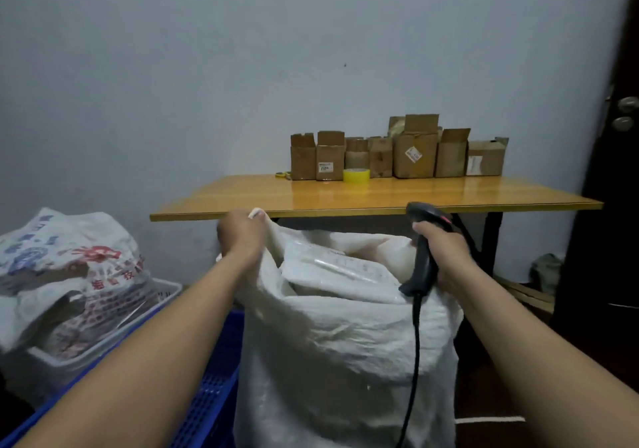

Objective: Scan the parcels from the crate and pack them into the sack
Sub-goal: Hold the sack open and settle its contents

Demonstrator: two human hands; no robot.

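Observation:
A tall white woven sack point(339, 354) stands in front of me, filled to its mouth. White plastic-wrapped parcels point(335, 267) lie at the top of it. My left hand point(242, 233) grips the sack's rim at its upper left corner and holds it up. My right hand point(441, 250) grips a black handheld barcode scanner point(423, 240) at the sack's right rim, its cable point(415, 361) hanging down the front. A blue plastic crate point(211, 389) sits low at the left, mostly hidden by my left forearm.
A wooden table point(363, 195) stands behind the sack, carrying a row of cardboard boxes point(397, 153) and a yellow tape roll point(356, 175). At the left a white basket point(103, 340) holds a printed sack point(69, 267). A dark door point(612, 171) is at the right.

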